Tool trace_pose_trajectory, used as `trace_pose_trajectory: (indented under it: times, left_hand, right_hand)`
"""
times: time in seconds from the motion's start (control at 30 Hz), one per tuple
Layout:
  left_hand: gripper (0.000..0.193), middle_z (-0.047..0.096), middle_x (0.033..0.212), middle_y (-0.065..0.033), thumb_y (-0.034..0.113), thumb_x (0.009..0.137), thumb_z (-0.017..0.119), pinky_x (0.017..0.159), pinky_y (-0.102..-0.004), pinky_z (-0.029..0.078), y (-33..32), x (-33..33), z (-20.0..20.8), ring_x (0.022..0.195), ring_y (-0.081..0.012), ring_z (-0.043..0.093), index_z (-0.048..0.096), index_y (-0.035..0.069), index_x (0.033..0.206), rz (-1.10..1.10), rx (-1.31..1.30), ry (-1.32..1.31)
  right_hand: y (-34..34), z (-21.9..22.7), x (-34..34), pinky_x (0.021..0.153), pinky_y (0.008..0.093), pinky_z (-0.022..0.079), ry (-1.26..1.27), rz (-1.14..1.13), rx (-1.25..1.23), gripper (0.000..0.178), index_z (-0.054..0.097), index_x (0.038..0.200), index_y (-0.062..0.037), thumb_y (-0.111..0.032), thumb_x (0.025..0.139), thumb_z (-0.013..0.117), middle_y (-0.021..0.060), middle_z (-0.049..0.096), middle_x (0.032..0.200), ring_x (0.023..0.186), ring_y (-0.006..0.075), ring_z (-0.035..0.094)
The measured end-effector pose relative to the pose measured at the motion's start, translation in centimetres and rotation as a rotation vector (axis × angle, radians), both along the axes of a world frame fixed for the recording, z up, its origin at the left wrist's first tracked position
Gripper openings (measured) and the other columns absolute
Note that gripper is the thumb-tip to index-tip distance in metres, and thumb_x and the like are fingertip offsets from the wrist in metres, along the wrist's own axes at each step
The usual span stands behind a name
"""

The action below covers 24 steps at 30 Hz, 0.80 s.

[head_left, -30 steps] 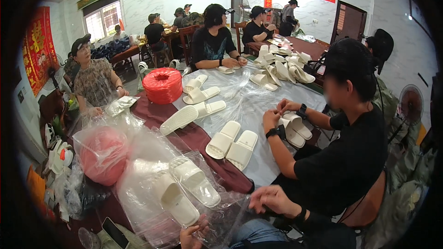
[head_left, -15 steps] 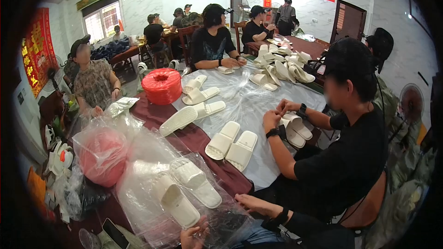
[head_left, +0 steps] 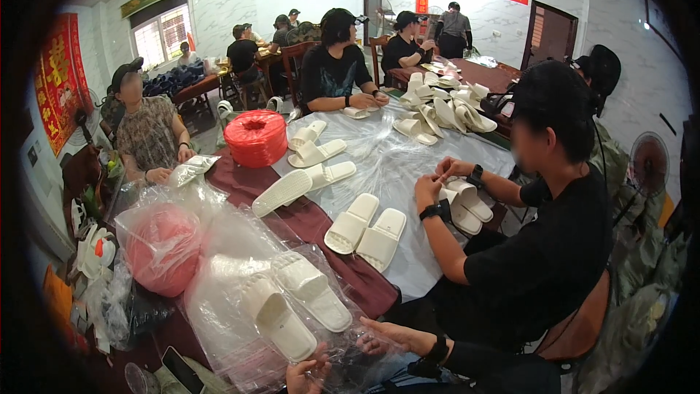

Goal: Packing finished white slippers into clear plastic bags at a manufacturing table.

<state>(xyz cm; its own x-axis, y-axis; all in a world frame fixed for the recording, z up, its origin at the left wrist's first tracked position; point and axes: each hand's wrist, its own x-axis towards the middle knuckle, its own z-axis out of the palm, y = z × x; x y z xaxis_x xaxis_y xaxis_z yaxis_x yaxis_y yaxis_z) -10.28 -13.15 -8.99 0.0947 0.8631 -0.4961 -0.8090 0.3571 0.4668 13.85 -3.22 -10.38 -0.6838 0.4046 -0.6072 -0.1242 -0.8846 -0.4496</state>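
A pair of white slippers lies side by side in a clear plastic bag at the near edge of the table. My left hand is at the bag's near edge, just below one slipper's heel, its fingers closed on the film. My right hand reaches in from the right, thumb and fingers apart, touching the loose film at the bag's right side. Some of its fingertips show only through the plastic.
A wrapped pink twine roll stands left of the bag, a red twine roll beyond. More slippers and a slipper pile occupy the table. A co-worker sits close on my right. A phone lies at lower left.
My right hand has moved slightly left and down to the bag's film, and its fingers have spread. My left hand has barely shifted. At far left, a co-worker's hands have moved over a packet.
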Motion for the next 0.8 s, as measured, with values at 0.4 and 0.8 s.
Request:
trace_pose_trajectory:
  times: [0.4, 0.8]
  left_hand:
    - [0.035, 0.062, 0.09, -0.0111, 0.035, 0.086, 0.052, 0.069, -0.0415, 0.052, -0.2, -0.8, -3.2, 0.08, -0.025, 0.059, 0.055, 0.008, 0.11, -0.184, 0.09, -0.407]
    - [0.043, 0.057, 0.097, -0.0049, -0.001, 0.08, 0.052, 0.046, -0.0184, 0.042, 0.3, 1.4, -3.1, 0.069, -0.0111, 0.054, 0.048, 0.009, 0.122, -0.138, 0.075, 0.184]
  right_hand:
    - [0.4, -1.5, -0.5, 0.064, 0.02, 0.049, 0.27, -0.133, 0.169, 0.028, 0.053, 0.115, 0.0003, -0.006, 0.088, 0.056, 0.001, 0.062, 0.095, 0.077, 0.0073, 0.059]
    - [0.6, 0.5, -1.4, 0.062, 0.0192, 0.043, 0.269, -0.131, 0.331, 0.033, 0.049, 0.121, -0.0028, -0.009, 0.089, 0.054, 0.0025, 0.059, 0.096, 0.077, 0.0077, 0.055]
